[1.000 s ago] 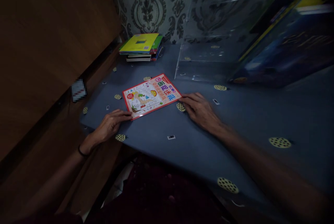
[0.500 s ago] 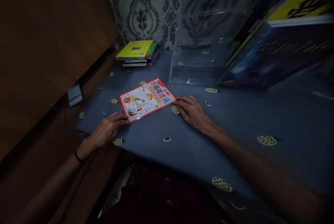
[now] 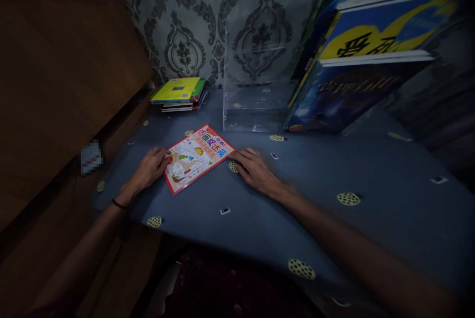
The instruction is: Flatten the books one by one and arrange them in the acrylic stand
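Note:
A red-bordered picture book (image 3: 196,157) lies slantwise on the blue patterned tablecloth, its cover showing cartoon drawings and large Chinese characters. My left hand (image 3: 150,167) grips the book's left edge, with the thumb at the cover and the other fingers partly hidden. At the opposite end, my right hand (image 3: 254,169) has its thumb and fingers closed at the right corner. A dark band circles my left wrist.
A stack of thin books (image 3: 178,91) sits at the back left by the wooden panel (image 3: 67,75). A clear acrylic rack (image 3: 256,115) stands against the wall, with large upright books (image 3: 345,90) at its right.
My left hand has shifted from the book's near left corner up along its left edge. My right hand remains at the right corner. The camera view has tilted up and turned right.

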Available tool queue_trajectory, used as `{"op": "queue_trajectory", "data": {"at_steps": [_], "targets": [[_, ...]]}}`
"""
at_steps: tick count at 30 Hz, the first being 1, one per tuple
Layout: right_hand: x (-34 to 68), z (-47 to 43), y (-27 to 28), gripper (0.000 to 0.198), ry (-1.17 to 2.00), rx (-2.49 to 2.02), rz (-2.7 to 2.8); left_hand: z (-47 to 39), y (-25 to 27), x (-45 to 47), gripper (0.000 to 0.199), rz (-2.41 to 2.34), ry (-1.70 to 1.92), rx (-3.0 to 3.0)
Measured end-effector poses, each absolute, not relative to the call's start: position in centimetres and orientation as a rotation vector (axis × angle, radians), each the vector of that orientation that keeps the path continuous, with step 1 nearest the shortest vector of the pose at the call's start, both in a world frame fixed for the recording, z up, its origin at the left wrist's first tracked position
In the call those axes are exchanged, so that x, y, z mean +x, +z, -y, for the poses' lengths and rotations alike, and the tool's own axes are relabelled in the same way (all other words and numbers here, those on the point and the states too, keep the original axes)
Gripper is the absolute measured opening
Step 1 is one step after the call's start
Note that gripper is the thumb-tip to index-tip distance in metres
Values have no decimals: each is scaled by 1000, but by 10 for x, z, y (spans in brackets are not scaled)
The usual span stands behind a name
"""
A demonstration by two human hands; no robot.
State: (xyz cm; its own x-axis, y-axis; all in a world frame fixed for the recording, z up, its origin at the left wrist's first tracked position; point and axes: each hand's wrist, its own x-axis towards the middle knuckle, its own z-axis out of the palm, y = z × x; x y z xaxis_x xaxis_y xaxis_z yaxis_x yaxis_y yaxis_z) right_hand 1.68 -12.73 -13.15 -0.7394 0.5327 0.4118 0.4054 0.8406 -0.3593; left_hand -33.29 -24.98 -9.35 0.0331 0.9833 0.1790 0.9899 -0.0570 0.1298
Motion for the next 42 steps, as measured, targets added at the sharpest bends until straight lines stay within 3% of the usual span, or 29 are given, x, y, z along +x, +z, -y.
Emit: {"op": "queue_trajectory", "data": {"at_steps": [6,19,27,42], "targets": [[17,125,-136,31,377,-672,2505,254,-81,-313,32,2071,-113,-2164],[17,126,-134,28,380,-671,2483,162,-95,-253,34,1660,-457,-2679],[18,128,-131,26,353,-688,2503,139,-94,-210,47,1507,-262,-2803],[14,138,-129,34,420,-633,2544,251,-67,-259,42,1566,-319,-2937]]}}
